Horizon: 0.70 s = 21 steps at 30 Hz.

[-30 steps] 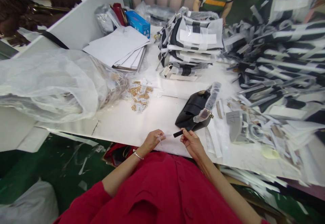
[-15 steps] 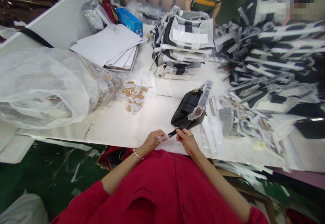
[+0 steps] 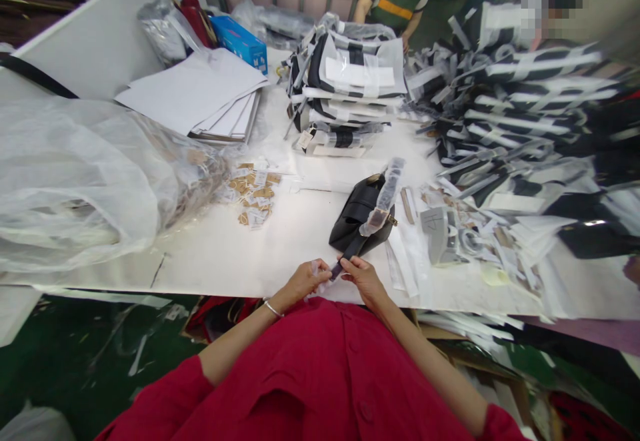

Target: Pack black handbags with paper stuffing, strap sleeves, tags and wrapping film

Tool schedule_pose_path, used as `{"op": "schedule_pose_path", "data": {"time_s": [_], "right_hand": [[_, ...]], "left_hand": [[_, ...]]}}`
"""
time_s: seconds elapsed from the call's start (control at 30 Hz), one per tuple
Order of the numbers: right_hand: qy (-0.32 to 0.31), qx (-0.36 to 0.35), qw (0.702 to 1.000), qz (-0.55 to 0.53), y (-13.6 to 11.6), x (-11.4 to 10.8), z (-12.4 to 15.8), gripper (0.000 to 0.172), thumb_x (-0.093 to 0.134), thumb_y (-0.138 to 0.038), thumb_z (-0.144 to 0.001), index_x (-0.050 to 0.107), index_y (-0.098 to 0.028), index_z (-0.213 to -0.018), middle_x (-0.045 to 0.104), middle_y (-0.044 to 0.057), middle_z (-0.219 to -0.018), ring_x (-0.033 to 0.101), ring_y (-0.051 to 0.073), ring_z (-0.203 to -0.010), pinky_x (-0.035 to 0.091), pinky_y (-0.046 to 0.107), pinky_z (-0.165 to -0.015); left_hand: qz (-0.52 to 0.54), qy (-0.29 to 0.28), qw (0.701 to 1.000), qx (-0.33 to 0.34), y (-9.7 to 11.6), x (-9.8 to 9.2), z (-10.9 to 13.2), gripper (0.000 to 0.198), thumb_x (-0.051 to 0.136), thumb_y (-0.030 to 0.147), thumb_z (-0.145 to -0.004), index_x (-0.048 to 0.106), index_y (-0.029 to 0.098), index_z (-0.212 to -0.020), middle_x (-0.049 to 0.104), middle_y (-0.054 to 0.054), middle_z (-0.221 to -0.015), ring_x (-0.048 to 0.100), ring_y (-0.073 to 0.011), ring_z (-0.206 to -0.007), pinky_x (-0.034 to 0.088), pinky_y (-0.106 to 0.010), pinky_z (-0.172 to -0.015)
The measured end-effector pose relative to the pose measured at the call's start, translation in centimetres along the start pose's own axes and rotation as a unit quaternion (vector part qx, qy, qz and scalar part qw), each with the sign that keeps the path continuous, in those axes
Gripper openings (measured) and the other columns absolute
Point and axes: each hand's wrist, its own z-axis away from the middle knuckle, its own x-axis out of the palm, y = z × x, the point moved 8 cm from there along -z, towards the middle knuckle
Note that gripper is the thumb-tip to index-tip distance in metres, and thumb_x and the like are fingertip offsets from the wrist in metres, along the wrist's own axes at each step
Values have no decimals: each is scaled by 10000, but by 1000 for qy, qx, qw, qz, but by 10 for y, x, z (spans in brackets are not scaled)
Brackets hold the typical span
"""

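at lower centre of the frame, pinching clear film (image 3: 316, 268) in narrowed fingers of the left hand (image 3: 304, 280) and gripping the black strap (image 3: 355, 248) near its end in closed fingers of the right hand (image 3: 365, 280). look just above for the black bag (image 3: 345, 228), resting on the desk (image 3: 210, 251). best to hold the strap flat, smooth the film without creases and avoid tugging the bag. left of centre, find print too small to read on brown and white tags (image 3: 257, 193); likewise on the blue box (image 3: 240, 42), upper left. at right, notice dark marks on the grey dispenser (image 3: 436, 244), perhaps handwritten, not surely legible.
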Motion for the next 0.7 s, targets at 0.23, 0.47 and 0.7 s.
{"op": "schedule_pose_path", "data": {"time_s": [0.23, 0.47, 0.7], "right_hand": [[-10, 25, 998, -57, -3, 1, 3, 481, 783, -563, -644, 729, -177, -927, 683, 32, -787, 609, 138, -657, 517, 261, -608], [10, 26, 998, -57, -2, -14, 1, 437, 814, -525, -605, 708, -169, -835, 685, 28, -772, 601, 135, -631, 495, 257, -562], [45, 21, 998, -42, -10, -35, 0, 493, 806, -541, -608, 712, -187, -937, 710, 47, -880, 631, 156, -741, 486, 253, -608]], "left_hand": [[-27, 19, 999, 35, 11, 12, -11, 352, 518, 548, -804, 466, 206, -863, 541, 61, -617, 418, -88, -451, 350, -212, -457], [-164, -3, 981, 99, 26, 19, -19, 292, 543, 472, -791, 517, 194, -709, 493, 35, -663, 449, -129, -655, 352, -239, -609], [-46, 37, 996, 61, 34, 18, -43, 303, 599, 472, -752, 519, 184, -699, 448, 60, -586, 394, -100, -569, 325, -230, -571]]}}
